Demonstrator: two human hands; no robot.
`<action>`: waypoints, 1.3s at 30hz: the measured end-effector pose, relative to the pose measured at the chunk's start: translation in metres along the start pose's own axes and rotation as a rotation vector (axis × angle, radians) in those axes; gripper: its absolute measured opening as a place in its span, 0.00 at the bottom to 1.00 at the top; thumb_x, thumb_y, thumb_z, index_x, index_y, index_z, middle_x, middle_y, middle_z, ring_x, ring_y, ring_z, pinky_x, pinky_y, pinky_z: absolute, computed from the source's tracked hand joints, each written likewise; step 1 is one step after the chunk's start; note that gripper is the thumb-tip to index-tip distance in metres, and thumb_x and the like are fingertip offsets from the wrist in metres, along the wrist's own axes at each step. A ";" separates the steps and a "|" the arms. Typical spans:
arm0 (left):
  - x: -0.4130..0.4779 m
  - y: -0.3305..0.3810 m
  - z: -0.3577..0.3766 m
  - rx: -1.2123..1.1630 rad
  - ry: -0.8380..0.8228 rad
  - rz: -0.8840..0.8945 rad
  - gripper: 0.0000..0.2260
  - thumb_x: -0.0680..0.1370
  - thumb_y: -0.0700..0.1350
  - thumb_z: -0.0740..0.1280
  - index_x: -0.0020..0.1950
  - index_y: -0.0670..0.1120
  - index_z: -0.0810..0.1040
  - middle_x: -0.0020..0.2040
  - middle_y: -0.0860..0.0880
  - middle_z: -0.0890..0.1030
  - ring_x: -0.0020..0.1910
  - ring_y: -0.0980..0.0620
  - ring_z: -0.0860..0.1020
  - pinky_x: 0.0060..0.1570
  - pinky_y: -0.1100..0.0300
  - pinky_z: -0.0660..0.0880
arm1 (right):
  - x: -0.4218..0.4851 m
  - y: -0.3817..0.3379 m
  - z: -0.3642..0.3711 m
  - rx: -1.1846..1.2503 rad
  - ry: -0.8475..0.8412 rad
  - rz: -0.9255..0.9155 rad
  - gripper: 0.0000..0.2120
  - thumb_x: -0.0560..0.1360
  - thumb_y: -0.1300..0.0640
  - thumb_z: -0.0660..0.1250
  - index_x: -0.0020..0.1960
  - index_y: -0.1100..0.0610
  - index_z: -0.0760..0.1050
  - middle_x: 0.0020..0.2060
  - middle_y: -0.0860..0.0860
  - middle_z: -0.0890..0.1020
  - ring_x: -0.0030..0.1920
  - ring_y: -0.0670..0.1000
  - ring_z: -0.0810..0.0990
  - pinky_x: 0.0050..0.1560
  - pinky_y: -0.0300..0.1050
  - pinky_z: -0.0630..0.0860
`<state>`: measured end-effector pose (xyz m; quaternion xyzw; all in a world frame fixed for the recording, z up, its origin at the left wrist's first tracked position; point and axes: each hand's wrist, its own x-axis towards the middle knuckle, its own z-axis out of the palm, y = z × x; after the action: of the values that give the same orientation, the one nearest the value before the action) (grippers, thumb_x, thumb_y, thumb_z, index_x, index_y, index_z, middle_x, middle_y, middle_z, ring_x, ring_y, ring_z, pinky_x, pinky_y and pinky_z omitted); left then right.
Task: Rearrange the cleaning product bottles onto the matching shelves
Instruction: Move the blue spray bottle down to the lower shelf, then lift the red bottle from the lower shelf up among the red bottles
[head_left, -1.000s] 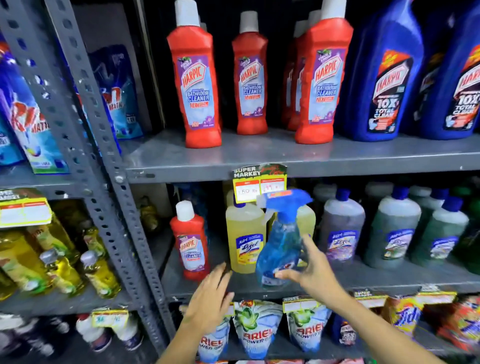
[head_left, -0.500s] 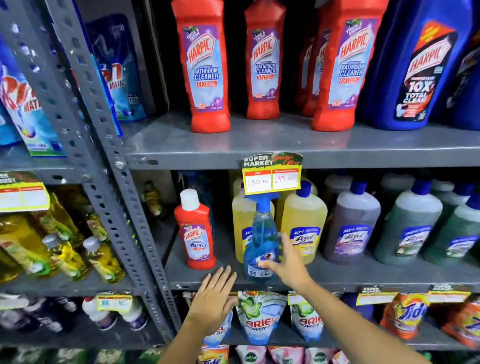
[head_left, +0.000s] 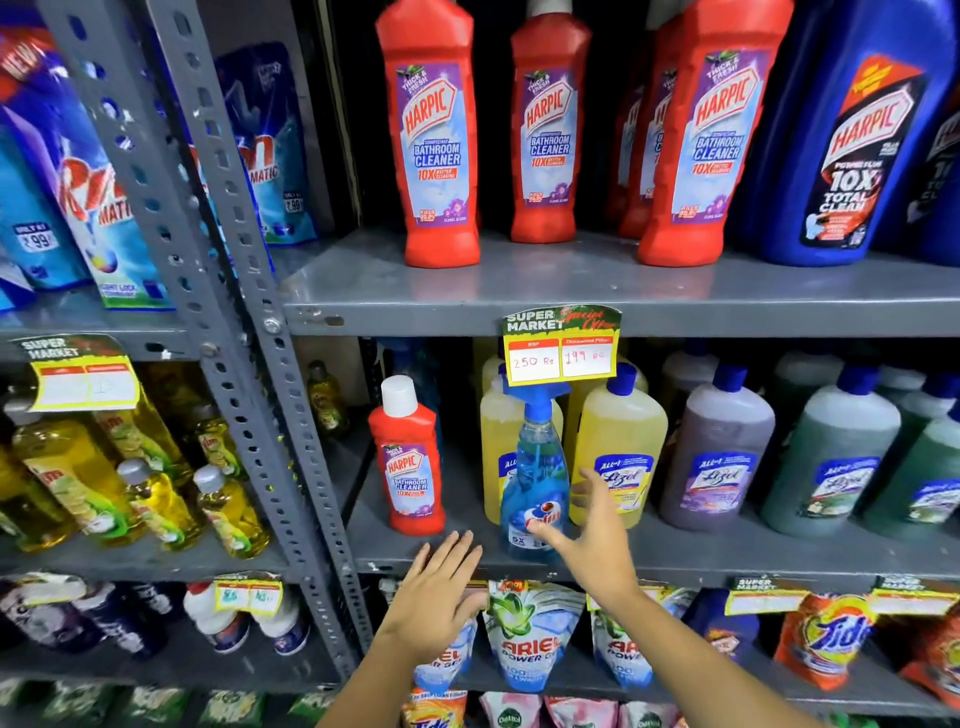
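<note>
A blue spray bottle (head_left: 532, 483) stands upright on the middle shelf (head_left: 675, 558), in front of the yellow Lizol bottles (head_left: 618, 447). My right hand (head_left: 589, 530) is beside its base with fingers spread; the thumb touches the label. My left hand (head_left: 436, 587) hovers flat and empty at the shelf's front edge, below a small red Harpic bottle (head_left: 408, 467) that stands alone at the shelf's left end. Larger red Harpic bottles (head_left: 439, 150) line the upper shelf (head_left: 519, 291).
Blue Harpic bottles (head_left: 841, 140) stand at the upper right. Purple and green Lizol bottles (head_left: 722, 447) fill the middle shelf's right. A price tag (head_left: 561, 345) hangs over the spray head. Detergent pouches (head_left: 530, 639) hang below. A grey upright (head_left: 228, 322) borders dish-soap shelves on the left.
The spray bottle went from held in the air to standing on the middle shelf. My right hand's fingers have opened off it. The view has moved closer to the shelves.
</note>
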<state>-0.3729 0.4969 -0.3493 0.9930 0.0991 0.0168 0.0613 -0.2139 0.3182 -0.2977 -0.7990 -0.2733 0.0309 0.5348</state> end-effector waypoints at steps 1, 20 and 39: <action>-0.005 0.000 -0.007 -0.009 0.041 0.007 0.27 0.83 0.60 0.46 0.79 0.50 0.52 0.79 0.55 0.44 0.78 0.54 0.42 0.75 0.55 0.37 | -0.009 -0.005 -0.002 -0.016 0.095 -0.045 0.37 0.66 0.42 0.78 0.68 0.47 0.63 0.57 0.41 0.75 0.56 0.40 0.75 0.52 0.33 0.74; 0.030 -0.003 -0.288 0.238 0.855 0.037 0.18 0.82 0.49 0.60 0.68 0.41 0.73 0.66 0.41 0.76 0.65 0.41 0.73 0.62 0.48 0.64 | 0.030 -0.115 0.114 -0.025 -0.248 -0.045 0.45 0.70 0.51 0.77 0.77 0.58 0.54 0.69 0.57 0.70 0.67 0.56 0.73 0.63 0.49 0.71; 0.036 -0.002 -0.281 0.189 0.954 0.043 0.15 0.81 0.48 0.60 0.64 0.43 0.75 0.62 0.44 0.79 0.62 0.44 0.74 0.61 0.50 0.65 | 0.032 -0.098 0.117 0.091 -0.209 -0.035 0.19 0.69 0.56 0.78 0.57 0.57 0.75 0.51 0.54 0.85 0.50 0.51 0.82 0.53 0.50 0.80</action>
<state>-0.3513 0.5394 -0.0703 0.8775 0.0967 0.4625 -0.0820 -0.2662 0.4581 -0.2544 -0.7615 -0.3400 0.1170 0.5393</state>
